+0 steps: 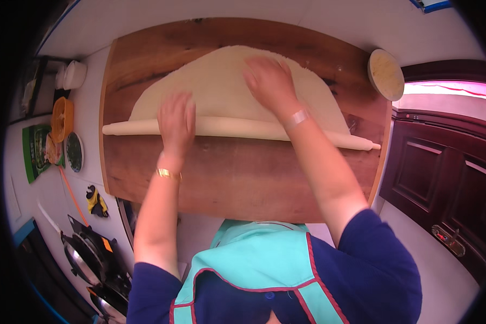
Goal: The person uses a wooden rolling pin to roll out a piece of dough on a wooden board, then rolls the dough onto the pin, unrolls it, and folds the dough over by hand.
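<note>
A broad, thin sheet of pale dough [216,81] lies on a brown wooden board [227,178]. Along the sheet's near edge stretches a long wooden rolling pin [243,128], almost as wide as the board. My left hand [176,119] is over the pin left of its middle, fingers stretched forward and slightly blurred. Farther forward, my right hand [270,83] is over the dough right of centre, its fingers extended and smeared at the tips. Neither hand is wrapped round anything. Whether some dough is wound on the pin, I cannot tell.
A bowl of pale yellow, crumbly or powdery stuff [386,75] stands by the board's far right corner. On the left are an orange basket [62,119], a green bag [35,153], black-and-yellow gloves [96,202] and several pans [81,259]. A dark red door [437,173] is at right.
</note>
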Demonstrator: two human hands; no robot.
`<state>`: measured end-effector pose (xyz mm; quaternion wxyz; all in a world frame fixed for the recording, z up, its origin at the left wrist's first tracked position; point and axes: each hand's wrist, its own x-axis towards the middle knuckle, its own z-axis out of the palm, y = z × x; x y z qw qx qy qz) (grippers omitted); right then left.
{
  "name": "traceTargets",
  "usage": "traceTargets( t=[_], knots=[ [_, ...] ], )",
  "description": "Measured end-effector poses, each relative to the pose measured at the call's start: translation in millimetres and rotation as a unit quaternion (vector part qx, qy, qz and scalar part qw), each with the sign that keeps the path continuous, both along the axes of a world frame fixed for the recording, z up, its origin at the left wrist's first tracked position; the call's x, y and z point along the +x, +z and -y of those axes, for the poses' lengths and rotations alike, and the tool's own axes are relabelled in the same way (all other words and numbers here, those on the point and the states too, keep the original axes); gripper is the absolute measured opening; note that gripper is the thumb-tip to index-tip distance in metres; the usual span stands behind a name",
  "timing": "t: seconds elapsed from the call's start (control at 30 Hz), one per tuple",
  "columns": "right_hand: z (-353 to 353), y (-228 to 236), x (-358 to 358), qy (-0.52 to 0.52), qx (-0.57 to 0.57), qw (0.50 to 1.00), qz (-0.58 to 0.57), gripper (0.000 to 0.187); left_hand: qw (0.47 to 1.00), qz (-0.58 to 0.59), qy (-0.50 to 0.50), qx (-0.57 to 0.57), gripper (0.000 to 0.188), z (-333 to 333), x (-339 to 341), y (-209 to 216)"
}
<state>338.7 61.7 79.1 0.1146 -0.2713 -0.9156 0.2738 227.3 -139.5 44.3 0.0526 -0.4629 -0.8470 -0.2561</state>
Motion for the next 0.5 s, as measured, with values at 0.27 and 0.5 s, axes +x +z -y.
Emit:
traceTargets(
  t=[0.27, 0.5],
  knots=[
    [-4, -54, 38, -0.011, 0.215, 0.976, -0.003, 0.053, 0.989, -0.127, 0.009, -0.081, 0.040, -40, -38, -37],
    [-26, -109, -3, 0.072, 0.245, 0.963, -0.091, 0.040, 0.979, -0.145, -0.141, -0.031, 0.049, -81, -67, -48]
  ],
)
